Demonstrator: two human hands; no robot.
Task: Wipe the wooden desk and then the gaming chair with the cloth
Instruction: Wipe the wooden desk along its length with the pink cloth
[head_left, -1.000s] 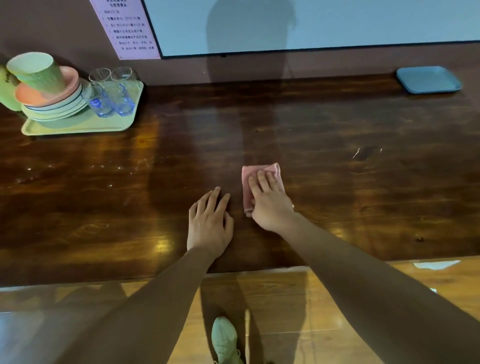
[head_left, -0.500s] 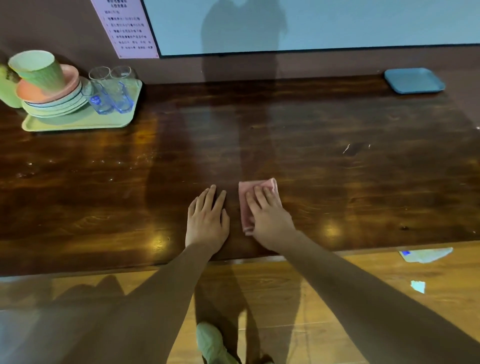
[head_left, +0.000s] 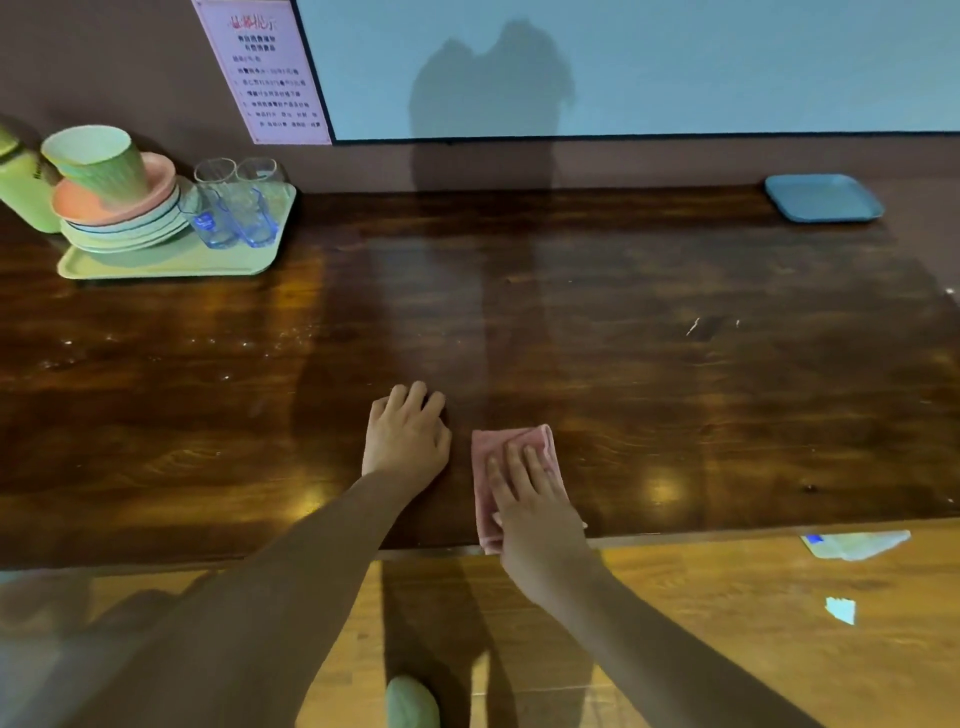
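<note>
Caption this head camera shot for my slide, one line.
Right hand presses a pink cloth flat at the front edge of the wooden desk; left hand rests on the wood alongside.

The light is dim and warm. It comes from behind the person: a shadow (head_left: 488, 93) falls on the screen (head_left: 727, 62) at 12 o'clock and runs down the glossy desk (head_left: 727, 395). Glare spots glow on the wood at 4 and 7 o'clock. Straight lines bow near 3 and 9 o'clock; the arms (head_left: 249, 623) at 6 o'clock look smeared.
</note>
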